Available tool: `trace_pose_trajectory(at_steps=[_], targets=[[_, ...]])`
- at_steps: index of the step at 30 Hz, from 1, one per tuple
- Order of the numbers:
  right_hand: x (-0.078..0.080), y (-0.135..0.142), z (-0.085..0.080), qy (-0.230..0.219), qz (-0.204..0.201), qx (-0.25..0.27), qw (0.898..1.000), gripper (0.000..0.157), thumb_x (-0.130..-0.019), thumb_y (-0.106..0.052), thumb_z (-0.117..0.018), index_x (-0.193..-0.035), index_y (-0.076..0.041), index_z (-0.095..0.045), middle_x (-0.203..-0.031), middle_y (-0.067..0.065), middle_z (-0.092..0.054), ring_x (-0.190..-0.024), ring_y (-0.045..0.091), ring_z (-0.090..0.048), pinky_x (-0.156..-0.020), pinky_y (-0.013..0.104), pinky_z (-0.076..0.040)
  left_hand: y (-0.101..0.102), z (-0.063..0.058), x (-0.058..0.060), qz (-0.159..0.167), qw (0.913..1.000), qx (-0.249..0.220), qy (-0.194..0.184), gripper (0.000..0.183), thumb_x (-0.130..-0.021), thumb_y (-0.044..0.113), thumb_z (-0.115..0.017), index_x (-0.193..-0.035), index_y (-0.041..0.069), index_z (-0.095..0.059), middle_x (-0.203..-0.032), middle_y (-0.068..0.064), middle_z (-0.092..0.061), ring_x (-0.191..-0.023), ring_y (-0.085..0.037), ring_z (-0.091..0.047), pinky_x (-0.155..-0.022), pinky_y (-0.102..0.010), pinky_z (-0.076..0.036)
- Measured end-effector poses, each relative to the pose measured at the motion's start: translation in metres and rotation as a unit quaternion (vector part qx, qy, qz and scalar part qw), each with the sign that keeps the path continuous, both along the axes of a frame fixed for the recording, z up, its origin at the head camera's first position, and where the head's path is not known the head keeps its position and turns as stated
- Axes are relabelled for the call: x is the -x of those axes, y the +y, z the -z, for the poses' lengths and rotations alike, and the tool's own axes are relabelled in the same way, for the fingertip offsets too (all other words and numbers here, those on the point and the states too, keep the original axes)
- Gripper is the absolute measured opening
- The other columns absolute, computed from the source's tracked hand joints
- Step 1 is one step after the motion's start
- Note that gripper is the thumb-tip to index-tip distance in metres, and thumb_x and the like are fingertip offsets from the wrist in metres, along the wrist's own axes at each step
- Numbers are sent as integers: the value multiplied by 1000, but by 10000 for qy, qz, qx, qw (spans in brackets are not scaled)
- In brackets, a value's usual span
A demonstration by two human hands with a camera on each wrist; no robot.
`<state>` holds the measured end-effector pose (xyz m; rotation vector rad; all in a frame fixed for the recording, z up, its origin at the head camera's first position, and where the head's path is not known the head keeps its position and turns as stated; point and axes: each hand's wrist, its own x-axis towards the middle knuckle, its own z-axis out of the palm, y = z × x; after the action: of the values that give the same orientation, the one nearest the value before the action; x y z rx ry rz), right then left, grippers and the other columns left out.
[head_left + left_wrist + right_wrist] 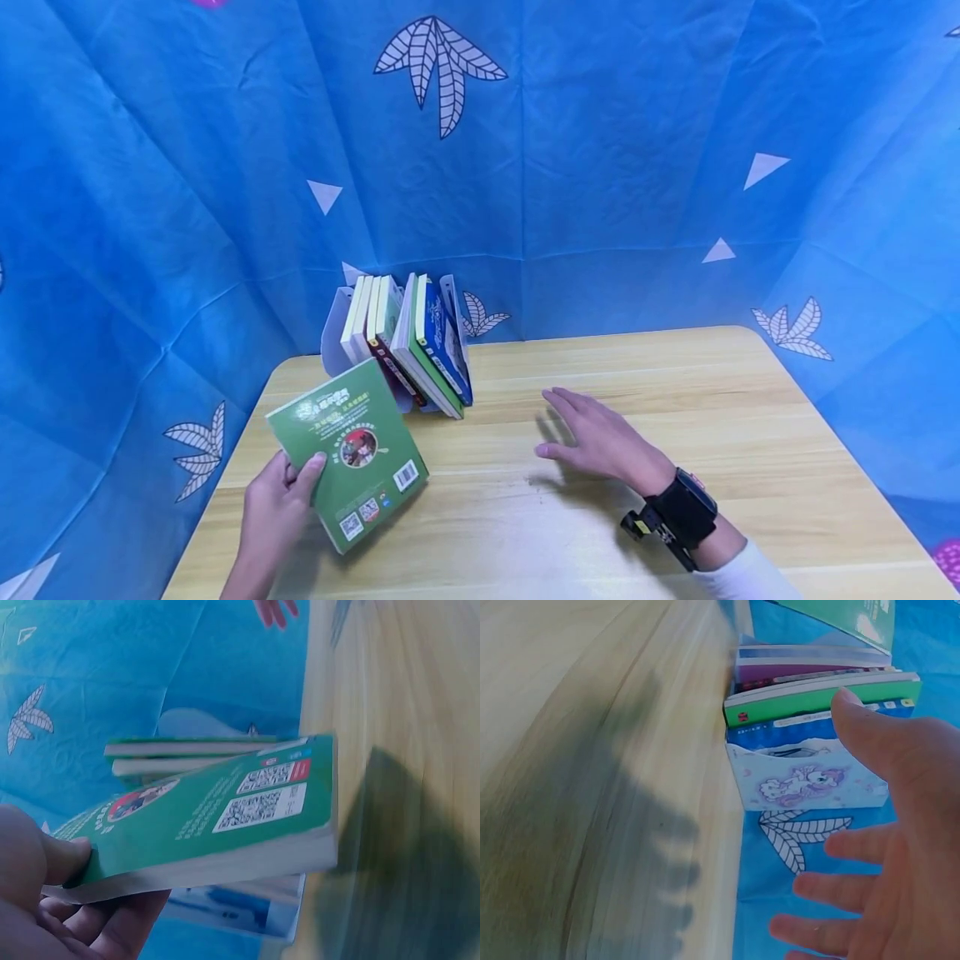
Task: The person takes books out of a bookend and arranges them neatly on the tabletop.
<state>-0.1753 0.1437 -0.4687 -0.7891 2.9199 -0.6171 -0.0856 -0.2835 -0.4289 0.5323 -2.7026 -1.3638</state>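
Observation:
My left hand (276, 508) grips a green book (352, 492) by its left edge, thumb on the cover and fingers beneath. In the left wrist view the book (210, 825) is tilted above the table, its pale page edge toward the camera. Just behind it, several books (408, 350) lean in a pale book holder (335, 333). My right hand (607, 437) is over the table to the right, holding nothing, its fingers extended. The right wrist view shows that hand (885, 862) with fingers spread, the holder's pony-printed end panel (802, 780) beyond it.
The wooden table (675, 375) runs back to a blue curtain (600, 167) with leaf prints, which also hangs along both sides. A dark watch-like band (682, 508) with a small camera sits on my right wrist.

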Motion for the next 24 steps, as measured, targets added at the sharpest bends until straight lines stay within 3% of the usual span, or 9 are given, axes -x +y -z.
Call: trace_pose_trajectory(at_steps=[4,7,15,24], targets=[[-1,0,-2,-303,81,197,9993,96,-91,-71,-61,-163,-14,-31,-164,19,-40,-148,40,-46,-120,60,-43,10,3,2,334,9989,-340,14,41,-108,22,-56,-142,-2,-53,-125,-25,-72,-88,-10,-77,-73,-20,-64],[-1,0,-4,-520,103,377,9979,95,-91,-69,-64,-163,-16,-32,-164,18,-41,-148,39,-46,-121,60,-42,17,6,4,539,9970,-549,56,39,-108,20,-57,-139,-2,-55,-116,-22,-76,-81,-5,-75,-72,-22,-64],[-2,-4,-5,-999,58,792,9918,92,-92,-66,-65,-160,-12,-37,-163,16,-44,-149,38,-45,-124,58,-39,36,13,9,788,9899,-1174,-134,39,-107,21,-57,-141,3,-56,-110,-14,-79,-84,-11,-76,-71,-25,-63],[-2,-9,-5,-1539,-225,1323,9789,83,-97,-56,-66,-158,-6,-41,-158,17,-51,-138,37,-58,-116,58,-49,59,15,16,1081,9816,-1566,-123,37,-105,19,-60,-139,4,-59,-103,-12,-80,-78,-15,-73,-63,-25,-59]])
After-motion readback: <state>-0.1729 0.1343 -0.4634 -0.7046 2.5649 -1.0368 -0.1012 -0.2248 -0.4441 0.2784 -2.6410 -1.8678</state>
